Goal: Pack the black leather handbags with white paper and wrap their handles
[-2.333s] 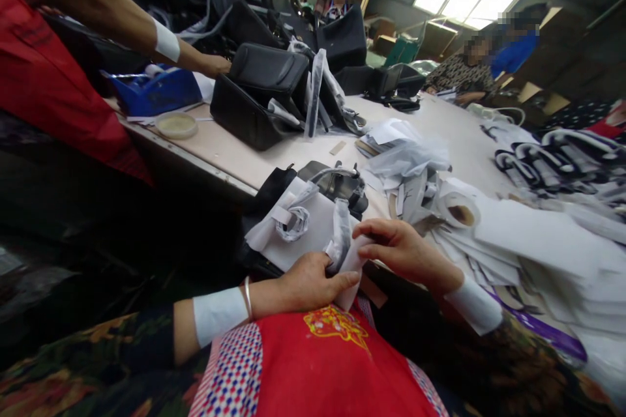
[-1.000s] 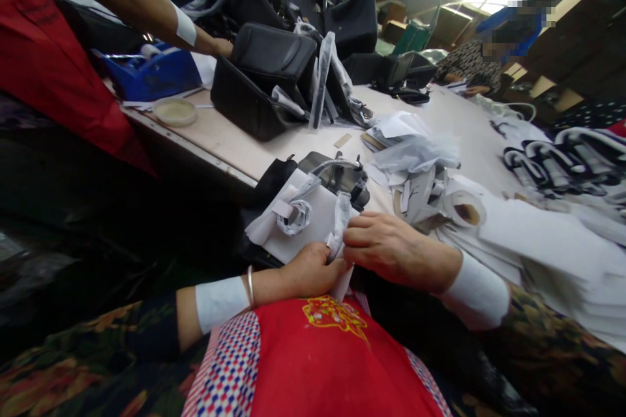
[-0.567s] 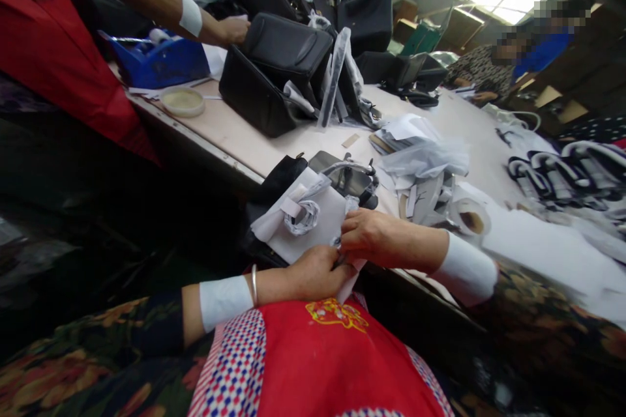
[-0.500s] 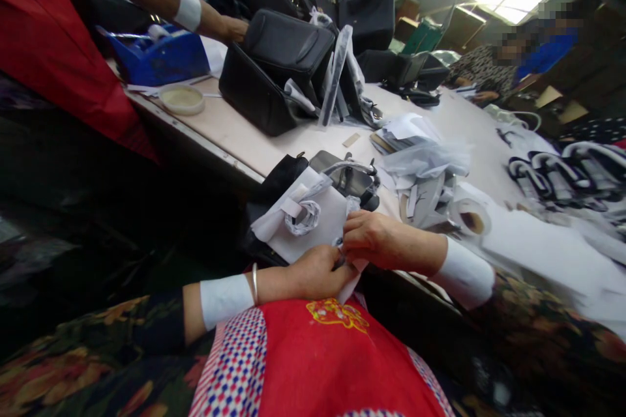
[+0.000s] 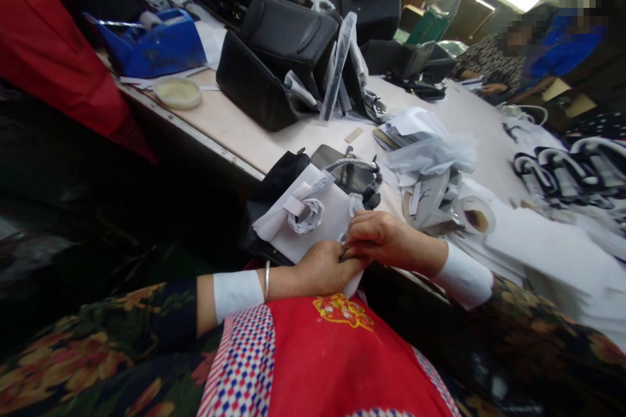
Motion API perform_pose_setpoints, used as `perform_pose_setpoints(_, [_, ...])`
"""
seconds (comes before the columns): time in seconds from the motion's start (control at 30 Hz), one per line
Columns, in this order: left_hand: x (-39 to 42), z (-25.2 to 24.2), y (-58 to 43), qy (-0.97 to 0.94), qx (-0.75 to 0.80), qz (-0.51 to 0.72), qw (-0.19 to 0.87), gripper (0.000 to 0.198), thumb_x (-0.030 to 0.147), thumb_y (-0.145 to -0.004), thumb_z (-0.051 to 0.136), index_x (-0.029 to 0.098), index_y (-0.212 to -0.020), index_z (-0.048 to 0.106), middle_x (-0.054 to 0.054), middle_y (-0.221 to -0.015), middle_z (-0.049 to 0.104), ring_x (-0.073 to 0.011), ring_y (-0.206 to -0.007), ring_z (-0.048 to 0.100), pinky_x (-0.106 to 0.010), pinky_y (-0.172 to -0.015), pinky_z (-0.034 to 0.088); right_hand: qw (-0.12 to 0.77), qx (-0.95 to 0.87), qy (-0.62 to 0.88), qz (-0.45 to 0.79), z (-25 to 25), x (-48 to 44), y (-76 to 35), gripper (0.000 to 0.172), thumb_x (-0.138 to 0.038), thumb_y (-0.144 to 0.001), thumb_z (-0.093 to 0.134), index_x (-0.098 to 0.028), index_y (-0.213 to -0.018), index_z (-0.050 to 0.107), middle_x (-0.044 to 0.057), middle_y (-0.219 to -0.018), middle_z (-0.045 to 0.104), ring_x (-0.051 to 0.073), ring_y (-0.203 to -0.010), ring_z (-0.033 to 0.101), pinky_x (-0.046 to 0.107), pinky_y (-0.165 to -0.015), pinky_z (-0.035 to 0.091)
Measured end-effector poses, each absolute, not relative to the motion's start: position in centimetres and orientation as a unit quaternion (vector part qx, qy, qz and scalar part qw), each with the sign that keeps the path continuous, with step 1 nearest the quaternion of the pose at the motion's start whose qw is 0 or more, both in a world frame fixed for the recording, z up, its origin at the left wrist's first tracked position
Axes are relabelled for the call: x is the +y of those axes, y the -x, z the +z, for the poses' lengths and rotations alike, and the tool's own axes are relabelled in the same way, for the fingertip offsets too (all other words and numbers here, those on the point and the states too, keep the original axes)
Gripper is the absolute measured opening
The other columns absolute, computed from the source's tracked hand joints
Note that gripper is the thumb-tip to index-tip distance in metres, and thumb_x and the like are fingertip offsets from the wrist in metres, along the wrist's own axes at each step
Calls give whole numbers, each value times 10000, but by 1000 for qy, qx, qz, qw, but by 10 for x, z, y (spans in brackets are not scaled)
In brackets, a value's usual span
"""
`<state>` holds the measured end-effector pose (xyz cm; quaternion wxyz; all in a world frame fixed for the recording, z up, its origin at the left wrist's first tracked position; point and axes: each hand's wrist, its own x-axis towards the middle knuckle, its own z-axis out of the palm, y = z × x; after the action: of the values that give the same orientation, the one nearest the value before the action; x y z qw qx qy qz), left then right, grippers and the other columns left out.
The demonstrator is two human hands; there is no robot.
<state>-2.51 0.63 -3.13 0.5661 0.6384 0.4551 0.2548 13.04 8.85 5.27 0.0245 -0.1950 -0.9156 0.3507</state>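
Note:
My left hand [image 5: 323, 268] and my right hand [image 5: 374, 238] meet at the near edge of a black handbag [image 5: 278, 176] by the table edge. Both are closed, their fingers pressed together on something small that they hide. A bit of white paper [image 5: 353, 283] sticks out below the left fingers. On the bag lies a white sheet [image 5: 288, 244] with a coiled, plastic-wrapped strap [image 5: 307, 216] on top. Just beyond it is a dark grey bag part with a wrapped handle [image 5: 349, 163].
Black bags [image 5: 288, 32] stand farther back on the table [image 5: 235, 124]. A blue bin [image 5: 151, 45] and a round dish [image 5: 177, 92] are at left. Papers and plastic [image 5: 425, 143], a tape roll [image 5: 474, 215] and wrapped handles [image 5: 557, 169] lie to the right. Two people sit across.
The other person's arm at upper left has gone from the black bag and out of view. My fingers have closed tighter together at the same spot. The view has shifted slightly.

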Motion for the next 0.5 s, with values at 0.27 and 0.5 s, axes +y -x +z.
perform_pose_setpoints(0.27, [7,-21,32,-622,467,249,577,360,473,-914,545,184,-889,758,-28,-767,735,-219,-825,668,-288,-744,517,-77,-902,198,375,71,90,-148,377,-258,-863,754,-188,-1225,674,151,-1318,623,252,-1219,581,418,-1042,470])
perform_pose_setpoints(0.5, [7,-27,33,-615,465,250,585,415,509,-902,554,149,-899,760,-37,-775,735,-223,-800,669,-300,-731,521,-32,-921,187,341,59,79,-150,302,-218,-912,686,-154,-1201,626,150,-1170,648,243,-1126,576,411,-974,489])
